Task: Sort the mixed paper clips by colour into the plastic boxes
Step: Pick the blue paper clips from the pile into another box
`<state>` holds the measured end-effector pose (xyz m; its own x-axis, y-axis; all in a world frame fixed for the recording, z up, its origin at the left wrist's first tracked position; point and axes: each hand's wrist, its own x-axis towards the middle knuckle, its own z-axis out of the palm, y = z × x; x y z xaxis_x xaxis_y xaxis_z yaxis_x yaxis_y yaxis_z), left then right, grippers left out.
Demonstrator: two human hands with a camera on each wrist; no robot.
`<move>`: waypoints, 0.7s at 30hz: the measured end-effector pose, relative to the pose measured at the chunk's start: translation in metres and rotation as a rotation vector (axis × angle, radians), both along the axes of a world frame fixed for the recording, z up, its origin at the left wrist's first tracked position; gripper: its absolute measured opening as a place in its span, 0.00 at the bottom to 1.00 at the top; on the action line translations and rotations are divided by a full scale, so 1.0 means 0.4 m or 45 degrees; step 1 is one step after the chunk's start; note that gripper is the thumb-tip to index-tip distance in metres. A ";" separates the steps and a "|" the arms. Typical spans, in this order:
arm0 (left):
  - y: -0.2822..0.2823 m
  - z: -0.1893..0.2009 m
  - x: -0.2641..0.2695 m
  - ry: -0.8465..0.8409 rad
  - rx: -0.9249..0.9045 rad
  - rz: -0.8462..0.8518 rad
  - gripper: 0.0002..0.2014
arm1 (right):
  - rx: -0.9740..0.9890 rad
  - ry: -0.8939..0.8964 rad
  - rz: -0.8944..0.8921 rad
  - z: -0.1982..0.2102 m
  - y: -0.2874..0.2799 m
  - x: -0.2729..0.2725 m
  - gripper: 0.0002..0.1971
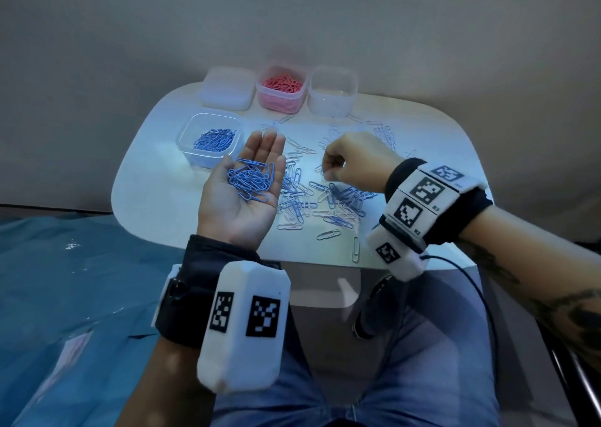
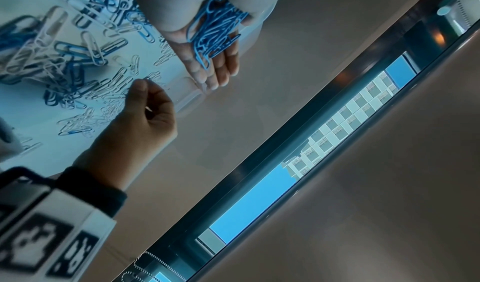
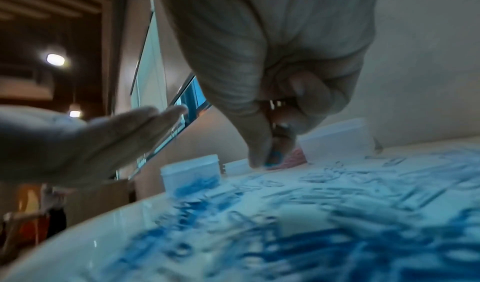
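My left hand (image 1: 260, 153) is held palm up over the table, fingers straight, with a heap of blue clips (image 1: 250, 181) lying in the palm; the heap of blue clips (image 2: 215, 25) also shows in the left wrist view. To its left stands the clear box of blue clips (image 1: 208, 140). My right hand (image 1: 328, 166) hovers over the mixed pile of blue and white clips (image 1: 325, 199), fingers curled. In the right wrist view its thumb and forefinger pinch a blue clip (image 3: 272, 158). At the back stand the box of pink clips (image 1: 282, 90) and an empty clear box (image 1: 331, 91).
A closed white box (image 1: 227, 88) stands at the back left. The small white table (image 1: 156, 205) has a rounded near edge above my knees. Blue cloth (image 1: 65, 280) lies on the left. A black cable (image 1: 481, 296) hangs from my right wrist.
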<state>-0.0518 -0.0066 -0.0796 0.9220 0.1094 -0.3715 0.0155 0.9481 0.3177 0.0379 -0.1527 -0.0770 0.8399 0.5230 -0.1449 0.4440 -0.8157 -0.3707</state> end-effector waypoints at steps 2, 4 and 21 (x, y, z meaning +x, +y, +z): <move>0.002 0.000 -0.002 0.003 -0.003 0.004 0.24 | -0.041 0.028 0.001 -0.009 0.017 -0.020 0.05; -0.003 0.000 -0.002 0.007 -0.011 -0.003 0.25 | -0.105 -0.002 -0.016 -0.018 0.038 -0.031 0.06; 0.005 0.000 -0.006 0.002 -0.019 0.000 0.24 | 0.188 0.113 -0.243 0.041 -0.039 0.009 0.08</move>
